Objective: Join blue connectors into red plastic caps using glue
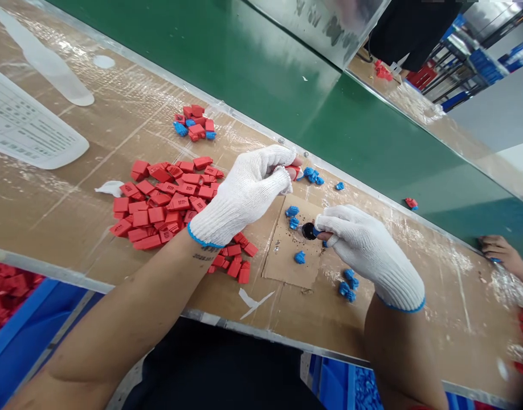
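Observation:
My left hand [259, 185], in a white knit glove, is closed in a pinch on a small red plastic piece [293, 171]; most of the piece is hidden by the fingers. My right hand [364, 239], gloved too, is closed on a small object with a round black end [309, 230]; a bit of blue shows by the fingertips, and its kind is unclear. Beneath this hand lies a cardboard sheet [287, 267] with dark specks and several blue plastic pieces [299, 257]. A heap of red plastic pieces [176, 199] spreads beside and under my left wrist.
A small mixed red and blue pile [196, 128] sits farther back. More blue pieces [313, 175] lie near the green conveyor belt [282, 97]. Another person's hand [501, 253] rests at the right belt edge. Blue bins [31, 319] stand below the table's front edge.

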`<state>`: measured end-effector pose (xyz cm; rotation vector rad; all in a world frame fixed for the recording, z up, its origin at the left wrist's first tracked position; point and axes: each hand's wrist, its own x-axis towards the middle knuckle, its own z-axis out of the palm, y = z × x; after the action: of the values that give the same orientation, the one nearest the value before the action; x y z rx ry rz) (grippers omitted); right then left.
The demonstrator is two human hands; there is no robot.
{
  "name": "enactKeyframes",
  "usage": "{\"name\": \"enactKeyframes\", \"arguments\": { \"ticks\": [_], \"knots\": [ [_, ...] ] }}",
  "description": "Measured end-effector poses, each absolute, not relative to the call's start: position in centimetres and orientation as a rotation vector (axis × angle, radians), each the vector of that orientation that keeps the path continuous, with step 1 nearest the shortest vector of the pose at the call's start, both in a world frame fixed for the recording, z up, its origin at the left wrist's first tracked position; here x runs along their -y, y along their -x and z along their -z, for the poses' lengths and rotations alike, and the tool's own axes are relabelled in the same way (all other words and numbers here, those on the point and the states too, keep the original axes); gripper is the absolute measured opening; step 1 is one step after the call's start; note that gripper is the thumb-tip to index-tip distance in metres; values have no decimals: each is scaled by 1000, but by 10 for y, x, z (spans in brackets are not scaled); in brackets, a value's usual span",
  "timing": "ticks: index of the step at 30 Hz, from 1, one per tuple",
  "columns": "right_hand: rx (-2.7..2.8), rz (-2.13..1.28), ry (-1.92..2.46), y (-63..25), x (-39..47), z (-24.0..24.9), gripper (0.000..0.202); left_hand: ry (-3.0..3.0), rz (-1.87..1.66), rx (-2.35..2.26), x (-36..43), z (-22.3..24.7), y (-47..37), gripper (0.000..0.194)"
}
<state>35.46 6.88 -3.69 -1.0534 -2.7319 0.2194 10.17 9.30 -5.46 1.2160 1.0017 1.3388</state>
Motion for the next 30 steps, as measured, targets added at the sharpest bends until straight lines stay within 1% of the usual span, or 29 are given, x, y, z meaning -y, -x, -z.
{"name": "enactKeyframes", "arguments": {
  "ticks": [9, 13, 15, 19, 21, 25, 30],
  "knots": [
    [2743, -223, 1052, -352, -70, 38, 21, -1209, -1327, -1039, -93, 59, -99, 9],
    [2708, -226, 1055, -355, -68, 33, 23, -1192, -1317, -1014, -92, 56, -98, 2],
    [2623, -244, 1055, -357, -67, 28, 21, -1131, -1344, -958, -92, 56, -99, 5],
    [2258, -339, 1057, -355, -60, 23, 10, -957, -1345, -788, -90, 59, -106, 24],
    [2022, -411, 1042, -349, -55, 25, 4, -894, -1279, -701, -86, 60, -113, 26],
    [1735, -585, 969, -331, -47, 32, 21, -829, -1168, -573, -72, 59, -126, 27],
    [1640, -673, 878, -321, -43, 36, 20, -807, -1128, -576, -59, 53, -130, 27]
  ]
}}
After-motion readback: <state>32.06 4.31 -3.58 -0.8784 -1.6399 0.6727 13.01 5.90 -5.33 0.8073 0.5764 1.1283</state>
